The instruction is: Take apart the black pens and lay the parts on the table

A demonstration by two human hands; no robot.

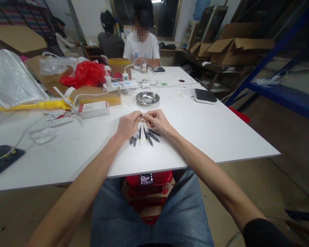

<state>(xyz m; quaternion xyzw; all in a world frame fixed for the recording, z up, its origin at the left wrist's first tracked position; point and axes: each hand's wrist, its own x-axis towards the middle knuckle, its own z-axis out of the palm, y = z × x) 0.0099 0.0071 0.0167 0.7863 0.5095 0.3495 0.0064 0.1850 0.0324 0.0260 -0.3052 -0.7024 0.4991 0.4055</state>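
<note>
On the white tabletop point(237, 137), mid-frame, the left hand point(128, 124) and right hand point(157, 120) meet near pens point(149, 139), fingers point(148, 118) pinched together, seemingly on a small part point(142, 120).

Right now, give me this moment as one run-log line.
left hand: pinched; right hand: pinched close beside it; grip: contents unclear; nearer: slim black pen parts on white tabletop; beyond: round shiny metal bowl

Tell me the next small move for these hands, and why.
Probably hold the left hand steady and gently turn the right hand: their fingertips meet near dark pen parts. Whatever lies between them is mostly hidden, so a light touch seems wise.
</note>
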